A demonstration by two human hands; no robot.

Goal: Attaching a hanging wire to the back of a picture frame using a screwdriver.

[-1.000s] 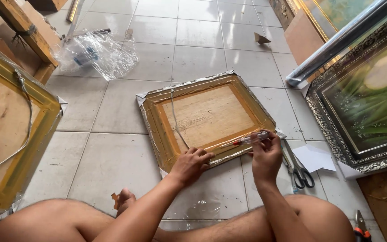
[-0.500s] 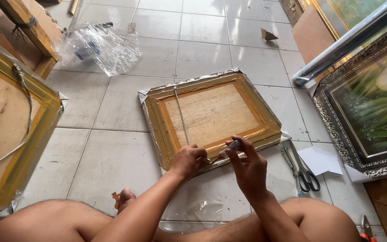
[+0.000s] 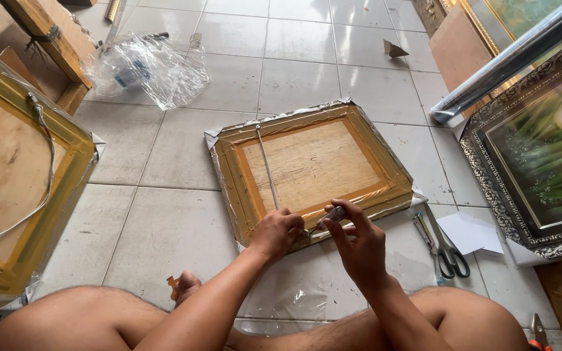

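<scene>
Tiled floor (image 3: 164,227), wrapped frame (image 3: 310,170) under left hand (image 3: 276,232), right hand (image 3: 358,244) pinching small tool (image 3: 330,215)

Bright daylight, soft shadows, sharp, slight edge distortion

The small tool (image 3: 330,216) pinched in the right hand (image 3: 359,246) is too small to identify. Far right of that hand, the ornate framed painting (image 3: 541,162) is cut by the picture's edge; pliers (image 3: 537,333) show only partly.

Left hand (image 3: 277,231) fisted, right hand (image 3: 356,242) pinching, close together
</scene>
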